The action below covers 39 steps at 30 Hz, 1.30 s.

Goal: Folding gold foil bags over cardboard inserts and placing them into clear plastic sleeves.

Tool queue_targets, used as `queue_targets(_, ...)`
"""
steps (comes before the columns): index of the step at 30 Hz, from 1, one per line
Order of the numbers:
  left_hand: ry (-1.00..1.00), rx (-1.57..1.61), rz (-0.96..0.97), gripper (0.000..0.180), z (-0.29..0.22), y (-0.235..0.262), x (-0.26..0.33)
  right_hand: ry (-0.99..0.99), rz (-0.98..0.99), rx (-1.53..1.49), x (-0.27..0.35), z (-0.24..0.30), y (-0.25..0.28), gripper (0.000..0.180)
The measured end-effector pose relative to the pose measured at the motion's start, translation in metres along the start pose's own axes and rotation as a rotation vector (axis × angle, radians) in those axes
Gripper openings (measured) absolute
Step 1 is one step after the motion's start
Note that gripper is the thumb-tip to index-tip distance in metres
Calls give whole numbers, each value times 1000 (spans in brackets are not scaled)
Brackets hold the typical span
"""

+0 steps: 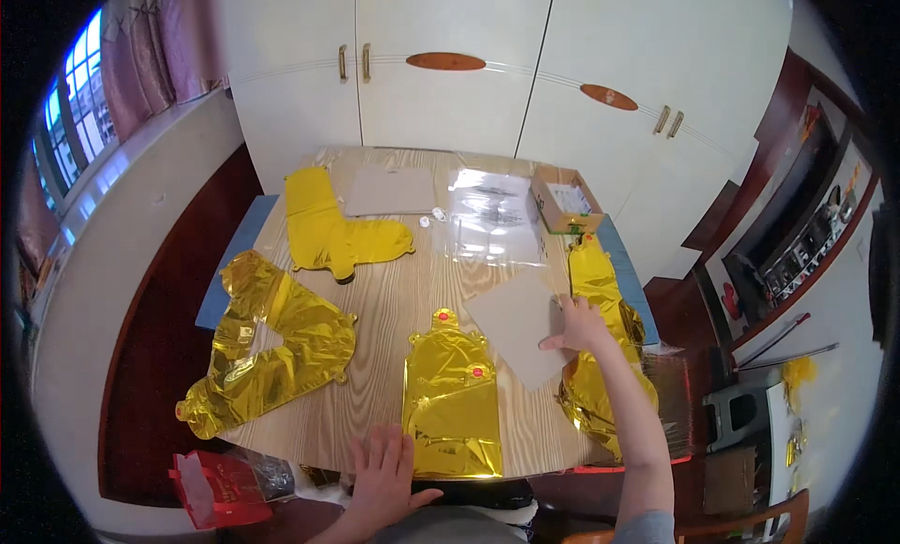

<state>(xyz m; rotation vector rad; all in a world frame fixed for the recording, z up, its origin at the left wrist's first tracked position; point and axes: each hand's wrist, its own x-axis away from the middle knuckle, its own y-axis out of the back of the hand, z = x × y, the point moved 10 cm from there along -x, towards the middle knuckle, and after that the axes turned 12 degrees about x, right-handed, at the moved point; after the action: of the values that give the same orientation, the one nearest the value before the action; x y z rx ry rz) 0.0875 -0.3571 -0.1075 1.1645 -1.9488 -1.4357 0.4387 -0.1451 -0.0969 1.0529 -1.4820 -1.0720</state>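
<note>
A flat gold foil balloon, folded to a narrow shape with red round spots, lies in front of me at the table's near edge. My left hand rests flat by its lower left corner, fingers stretched out. To the right, my right hand grips the right edge of a grey cardboard sheet, its thumb on top of the sheet. The sheet lies at an angle beside the folded balloon. Just past that hand, another gold foil balloon runs along the table's right side, partly hidden by my forearm.
On the left lie two flat gold foil balloons, one triangular and one angular. Toward the back are another cardboard sheet, small white pieces, clear plastic and an open carton. A red bag sits below the table.
</note>
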Motion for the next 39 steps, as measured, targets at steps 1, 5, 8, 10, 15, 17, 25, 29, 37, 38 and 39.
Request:
queue_targets(1,-11,6,-13,97,-1,1,0,-1,24,9,-5,1,-1,113)
queue_targets(5,-36,47,-48,91,-2,2,3,21,-38,-134,-32,-11,-7,101)
queue_targets(8,-19,113,-50,89,3,2,2,51,-172,-290,-41,-29,12,76)
queue_targets(10,2,145,-55,88,7,3,3,-12,-242,-431,-35,-38,37,55)
queue_targets(15,92,284,-136,84,26,25,0,335,-668,-309,124,50,172,25)
queue_targets(17,90,504,-247,82,42,38,8,485,-686,-43,192,108,173,30)
queue_targets(25,442,1717,-209,76,70,24,-19,1003,-853,165,332,197,46,45)
queue_targets(29,436,1200,-88,57,60,26,-20,1072,-712,140,334,205,4,50)
queue_targets(37,125,391,-277,42,50,46,-39,967,-638,45,305,205,-16,44)
queue_targets(38,120,369,-286,43,49,47,-40,944,-584,9,298,205,-17,45)
queue_targets(39,143,351,-278,43,51,47,-40,921,-530,-26,291,204,-17,46)
